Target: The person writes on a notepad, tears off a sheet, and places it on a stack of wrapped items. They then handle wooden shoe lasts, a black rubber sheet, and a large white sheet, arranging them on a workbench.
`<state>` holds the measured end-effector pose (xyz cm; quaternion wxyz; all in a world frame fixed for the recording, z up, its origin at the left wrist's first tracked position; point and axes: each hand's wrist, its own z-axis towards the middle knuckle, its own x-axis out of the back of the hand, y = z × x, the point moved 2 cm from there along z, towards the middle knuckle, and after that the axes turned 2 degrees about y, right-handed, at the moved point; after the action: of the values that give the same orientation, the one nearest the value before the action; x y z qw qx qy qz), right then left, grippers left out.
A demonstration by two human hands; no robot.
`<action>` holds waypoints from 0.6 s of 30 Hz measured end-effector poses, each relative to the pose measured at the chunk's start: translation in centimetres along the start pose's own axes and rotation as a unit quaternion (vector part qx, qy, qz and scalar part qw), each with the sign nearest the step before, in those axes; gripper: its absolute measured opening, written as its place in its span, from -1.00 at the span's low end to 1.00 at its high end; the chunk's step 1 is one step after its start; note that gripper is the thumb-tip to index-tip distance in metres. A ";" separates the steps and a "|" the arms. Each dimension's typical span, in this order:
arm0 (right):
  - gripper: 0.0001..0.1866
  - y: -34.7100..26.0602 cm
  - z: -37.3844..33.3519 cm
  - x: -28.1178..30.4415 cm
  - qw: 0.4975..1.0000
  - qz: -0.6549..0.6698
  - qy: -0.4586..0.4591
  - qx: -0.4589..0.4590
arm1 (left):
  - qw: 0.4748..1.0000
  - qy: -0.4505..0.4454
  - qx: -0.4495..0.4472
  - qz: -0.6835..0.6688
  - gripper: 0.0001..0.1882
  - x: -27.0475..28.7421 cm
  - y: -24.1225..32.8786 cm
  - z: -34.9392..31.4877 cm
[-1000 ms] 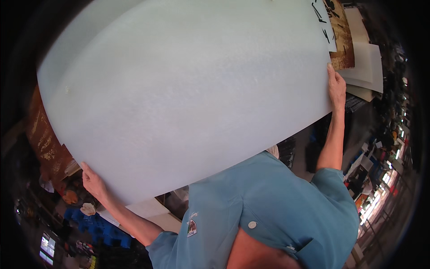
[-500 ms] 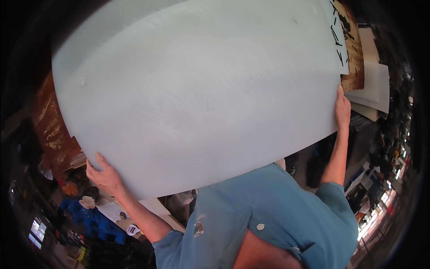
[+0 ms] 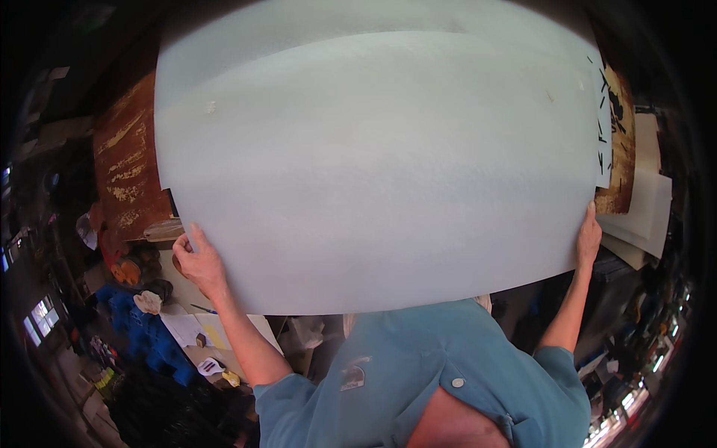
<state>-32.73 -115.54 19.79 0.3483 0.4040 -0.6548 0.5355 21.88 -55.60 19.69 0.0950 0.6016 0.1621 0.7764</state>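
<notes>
A large, pale whitish sheet (image 3: pixel 373 164), smooth and slightly translucent with a few small surface marks, spreads across most of the view in front of my body. At its near left side edge, my left hand (image 3: pixel 200 265) is closed on the border, thumb on top and the other fingers curled at the side. My right hand (image 3: pixel 589 239) grips the opposite edge, its fingers mostly hidden beneath. Beyond my right hand lies a strip with black marks (image 3: pixel 603 142) along the sheet's right side.
Worn reddish-brown boards (image 3: pixel 123 172) stick out at the left, with a stained brown board (image 3: pixel 622 142) at the right. Beside that are several pale sheets (image 3: pixel 642 213). Lower left, a bench holds papers (image 3: pixel 183 328), a white tape-like item (image 3: pixel 210 366) and blue objects (image 3: pixel 142 328).
The view has turned, so the sheet and boards sit further right in it. The sheet's near edge now looks more level. Both hands keep their hold on its sides.
</notes>
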 end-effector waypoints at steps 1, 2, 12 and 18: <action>-0.09 0.0 0.0 0.0 1.000 -0.012 0.000 0.000 | 1.000 -0.003 -0.001 0.004 -0.39 0.1 0.1 0.0; -0.08 -0.1 0.0 0.0 1.000 -0.010 -0.001 -0.003 | 1.000 -0.009 0.010 -0.003 -0.38 0.1 0.2 -0.1; -0.10 -0.1 -0.4 -0.4 1.000 0.000 0.010 0.012 | 0.997 -0.036 0.061 -0.013 -0.35 0.6 2.5 -0.7; -0.13 0.2 -0.3 -0.7 1.000 -0.006 0.001 0.009 | 0.997 -0.044 0.055 -0.025 -0.36 0.7 2.5 -0.5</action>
<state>-32.57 -115.14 19.13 0.3484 0.4110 -0.6468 0.5398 21.28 -57.74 21.12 0.0880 0.6355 0.2148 0.7363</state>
